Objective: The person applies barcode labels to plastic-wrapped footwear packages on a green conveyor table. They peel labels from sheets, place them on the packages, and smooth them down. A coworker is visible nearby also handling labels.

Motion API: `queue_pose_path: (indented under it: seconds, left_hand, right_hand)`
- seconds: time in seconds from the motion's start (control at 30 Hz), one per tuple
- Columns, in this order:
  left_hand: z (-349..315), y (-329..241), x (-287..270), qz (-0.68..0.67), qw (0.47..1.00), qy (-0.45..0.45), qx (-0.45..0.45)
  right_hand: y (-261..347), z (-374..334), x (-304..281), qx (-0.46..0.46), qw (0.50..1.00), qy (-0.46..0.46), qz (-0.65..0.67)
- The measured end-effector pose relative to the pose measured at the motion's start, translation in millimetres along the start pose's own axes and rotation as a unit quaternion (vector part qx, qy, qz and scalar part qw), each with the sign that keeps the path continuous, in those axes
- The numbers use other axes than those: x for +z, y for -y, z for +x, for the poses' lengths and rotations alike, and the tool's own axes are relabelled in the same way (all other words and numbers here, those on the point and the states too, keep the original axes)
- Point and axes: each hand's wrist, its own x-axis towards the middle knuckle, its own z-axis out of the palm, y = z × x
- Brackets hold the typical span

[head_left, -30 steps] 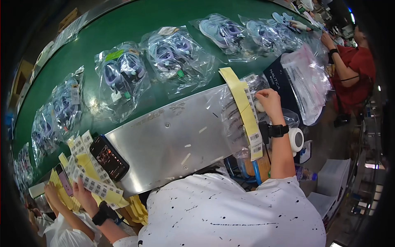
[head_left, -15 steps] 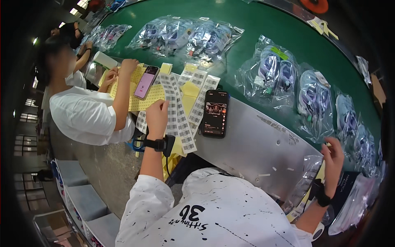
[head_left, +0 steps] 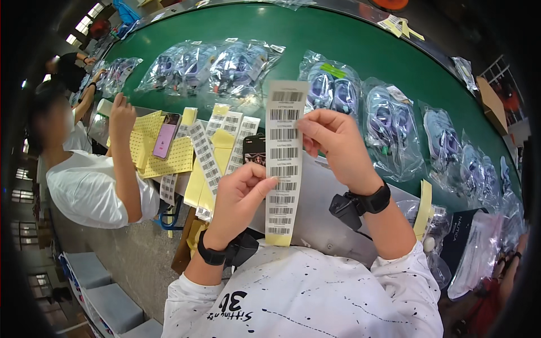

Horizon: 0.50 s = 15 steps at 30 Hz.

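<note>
A long strip of barcode labels (head_left: 284, 153) hangs upright in front of me, white with a bare yellow piece at its lower end. My left hand (head_left: 239, 200) pinches its left edge around mid-height. Higher up, my right hand (head_left: 338, 146) grips the right edge between thumb and fingers. More label strips (head_left: 204, 160) lie fanned on the metal ledge beyond my left hand. A dark phone (head_left: 253, 147) is partly hidden behind the held strip.
Bagged pairs of blue shoes (head_left: 389, 121) line the green belt (head_left: 236, 25). To the left a co-worker (head_left: 93, 180) sits by yellow label sheets (head_left: 172, 160) and a pink-screened phone (head_left: 165, 135). Grey-topped bins (head_left: 115, 307) stand lower left; a dark box (head_left: 459, 236) sits at right.
My hands, apart before, have come together in front of my chest and now hold a barcode label strip. The view has shifted, and the co-worker's near arm is raised.
</note>
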Motion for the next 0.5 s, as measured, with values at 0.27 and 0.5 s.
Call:
queue_pose_path:
  seconds: [0.27,0.5]
  left_hand:
    - [25,6,30,-0.071,0.994,-0.003,0.086]
    - [39,11,33,0.009,0.999,-0.020,0.045]
  right_hand:
    - [-11,-33,-31,0.071,0.996,-0.022,-0.043]
    - [-33,-58,-29,0.058,0.996,0.012,-0.073]
